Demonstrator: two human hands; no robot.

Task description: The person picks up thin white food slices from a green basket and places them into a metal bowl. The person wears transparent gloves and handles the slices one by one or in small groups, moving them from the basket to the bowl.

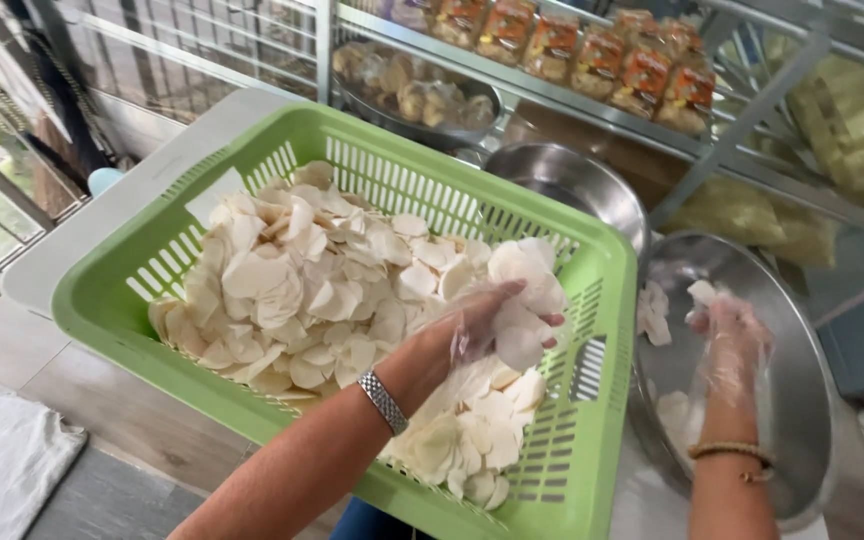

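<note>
Green slotted plastic basket (132, 300) holds pale thin round chips (292, 290); steel bowl (802, 400) beside. Gloved left hand (497, 320) cups a handful loosely; right hand (732, 335) spread over bowl. Chips look light, brittle: scoop underneath.

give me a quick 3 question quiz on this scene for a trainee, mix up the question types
1. True or false: the left hand is inside the green basket, holding pale round chips.
2. Where is the right hand?
A. on the wire shelf
B. over the large steel bowl
C. on the white cloth
3. Fill in: both hands wear thin clear plastic ____.

Key
1. True: its fingers grip a few chips above the heap.
2. B: it hangs over the bowl, which holds only a few chips; a second steel bowl sits behind it.
3. Gloves.
</note>
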